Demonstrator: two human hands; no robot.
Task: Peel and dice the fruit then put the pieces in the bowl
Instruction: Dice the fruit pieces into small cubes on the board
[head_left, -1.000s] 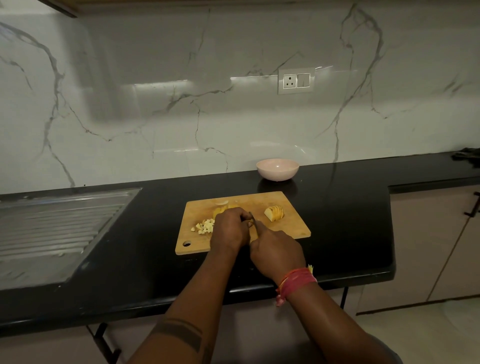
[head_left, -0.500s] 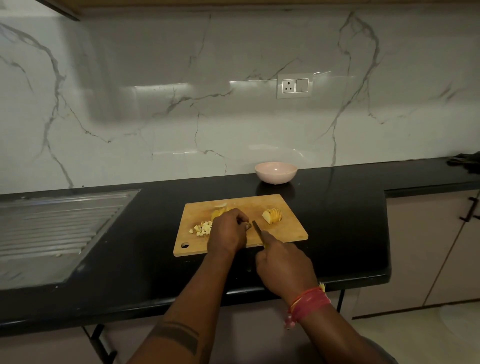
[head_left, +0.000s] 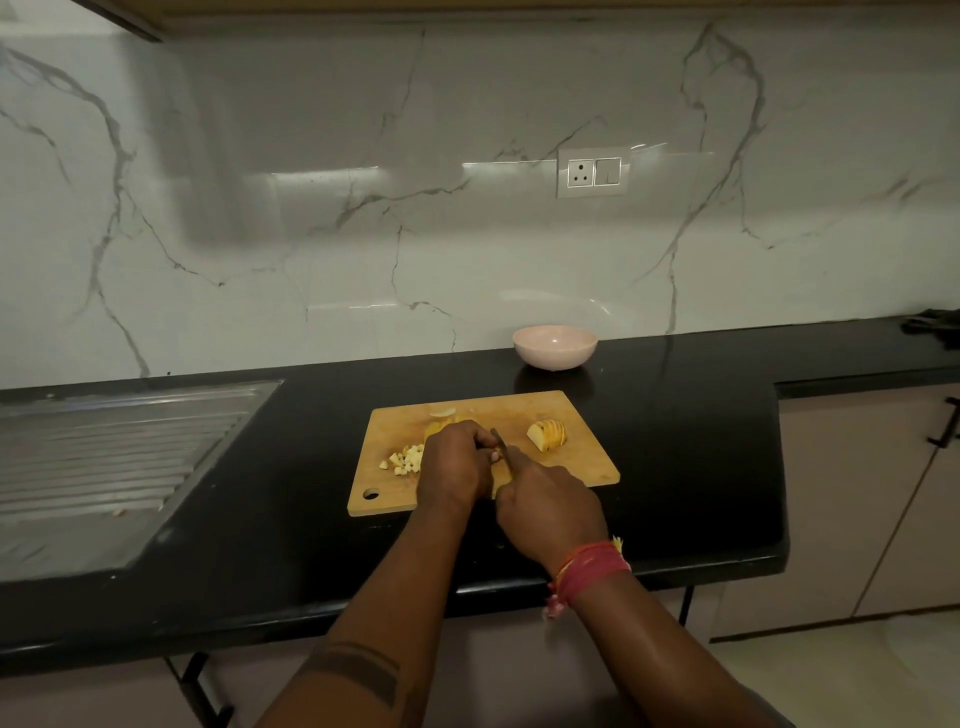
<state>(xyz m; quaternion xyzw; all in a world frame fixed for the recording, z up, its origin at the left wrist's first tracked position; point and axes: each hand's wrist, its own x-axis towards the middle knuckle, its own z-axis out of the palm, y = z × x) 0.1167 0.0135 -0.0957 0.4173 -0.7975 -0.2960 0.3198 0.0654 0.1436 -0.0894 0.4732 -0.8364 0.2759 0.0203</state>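
Dicing: left hand pins fruit on the board, right hand grips knife just right of it, blade pointing away.

A black glossy worktop is running along the marble wall, carrying a wooden board near its front edge, toward the middle. A pink bowl is sitting behind the board, close to the worktop's back edge and apart from the board. A steel drainer is lying set into the worktop's left end. A dark object, too dim to identify, is resting at the far right back edge.
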